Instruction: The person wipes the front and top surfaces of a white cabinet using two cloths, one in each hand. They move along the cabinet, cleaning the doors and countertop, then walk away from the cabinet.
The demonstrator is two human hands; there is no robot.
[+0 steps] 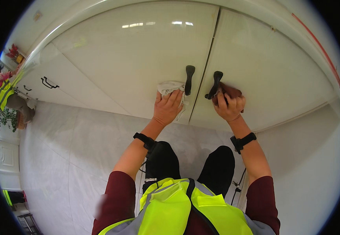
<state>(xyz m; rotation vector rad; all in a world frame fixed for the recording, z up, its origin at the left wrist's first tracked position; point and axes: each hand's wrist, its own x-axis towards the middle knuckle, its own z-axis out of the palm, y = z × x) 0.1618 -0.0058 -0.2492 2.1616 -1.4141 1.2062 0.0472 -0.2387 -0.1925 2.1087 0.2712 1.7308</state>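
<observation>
My left hand (167,108) presses a crumpled white cloth (170,87) flat on a glossy white cabinet door (134,64), just left of a black door handle (189,80). On the adjoining door (261,73), my right hand (230,105) grips a dark reddish-brown cloth (231,90) beside the lower part of a second black handle (217,80). Part of this cloth is hidden behind my fingers. A narrow dark gap runs between the two doors.
More white cabinet fronts with black handles (49,82) continue to the left. At far left, a person in a yellow vest (4,92) stands near a green potted plant (7,116). Pale floor tiles (58,141) lie below the cabinets. Cables hang near my knees.
</observation>
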